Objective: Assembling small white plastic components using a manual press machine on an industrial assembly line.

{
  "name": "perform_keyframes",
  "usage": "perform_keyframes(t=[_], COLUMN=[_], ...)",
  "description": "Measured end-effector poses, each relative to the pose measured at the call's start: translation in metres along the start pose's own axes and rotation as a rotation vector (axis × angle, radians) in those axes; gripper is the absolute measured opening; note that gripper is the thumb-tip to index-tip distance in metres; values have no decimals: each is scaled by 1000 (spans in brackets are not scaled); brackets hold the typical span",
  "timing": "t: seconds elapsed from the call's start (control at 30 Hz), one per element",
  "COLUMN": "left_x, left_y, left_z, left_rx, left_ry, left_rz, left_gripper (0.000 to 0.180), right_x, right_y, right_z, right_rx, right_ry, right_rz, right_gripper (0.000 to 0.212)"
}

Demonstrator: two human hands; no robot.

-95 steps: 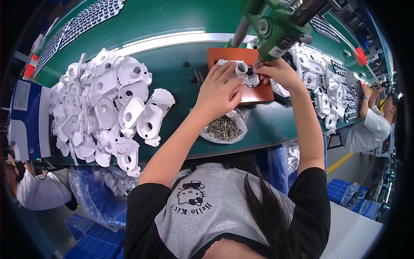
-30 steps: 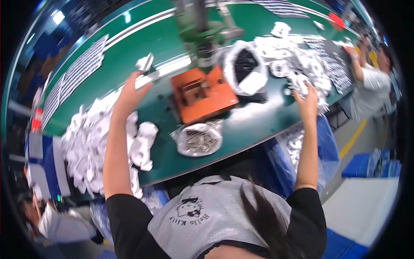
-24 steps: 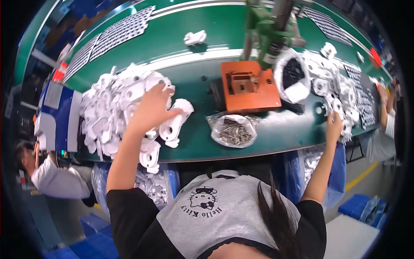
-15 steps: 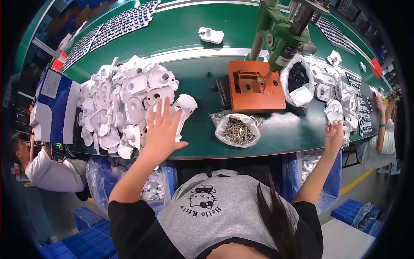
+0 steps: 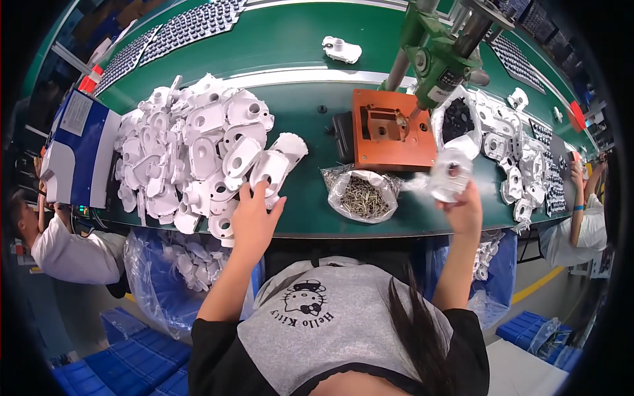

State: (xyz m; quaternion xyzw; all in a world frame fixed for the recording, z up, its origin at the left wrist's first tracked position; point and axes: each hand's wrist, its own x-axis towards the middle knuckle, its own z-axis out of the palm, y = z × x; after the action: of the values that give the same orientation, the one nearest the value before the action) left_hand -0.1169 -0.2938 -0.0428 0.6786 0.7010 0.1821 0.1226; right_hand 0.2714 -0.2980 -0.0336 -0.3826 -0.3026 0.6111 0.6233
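Note:
My left hand [image 5: 255, 221] is at the front right edge of a heap of white plastic housings [image 5: 168, 145]. Its fingers and thumb close round the lower end of one oblong white plastic housing [image 5: 269, 170]. In my right hand [image 5: 463, 210] is another white plastic housing [image 5: 451, 175], blurred by motion and held up off the bench. That hand is just right of a clear bag of small metal screws [image 5: 364, 198] and in front of the orange fixture block [image 5: 396, 148].
A green press [image 5: 436, 66] stands over the fixture. Beside it are a bag of black parts [image 5: 457, 119] and more white housings [image 5: 512, 155]. A blue-and-white machine [image 5: 82, 155] stands left. One white part [image 5: 342, 49] lies on the green belt. Co-workers sit at both sides.
My left hand has come down from over the heap onto a housing. My right hand has moved left from the right-hand pile, carrying a housing. The part on the belt has shifted right.

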Motion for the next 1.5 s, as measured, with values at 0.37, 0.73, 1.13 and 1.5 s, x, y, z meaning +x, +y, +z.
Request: perform_keyframes(t=[0.37, 0.73, 1.13, 1.5], left_x=[38, 51, 34, 21], left_y=[-6, 12, 47, 86], left_z=[22, 10, -4, 17], left_rx=[-393, -858, -1614, -1680], left_ry=[5, -98, -409, -235], left_rz=[425, 456, 407, 385], left_gripper=[28, 23, 36, 42], right_x=[12, 27, 34, 25], right_y=[30, 23, 37, 48], right_z=[83, 144, 154, 126], right_rx=[-123, -1041, -791, -542], right_ry=[-309, -502, -435, -155], right_rz=[241, -271, -115, -239], right_gripper=[45, 35, 46, 42])
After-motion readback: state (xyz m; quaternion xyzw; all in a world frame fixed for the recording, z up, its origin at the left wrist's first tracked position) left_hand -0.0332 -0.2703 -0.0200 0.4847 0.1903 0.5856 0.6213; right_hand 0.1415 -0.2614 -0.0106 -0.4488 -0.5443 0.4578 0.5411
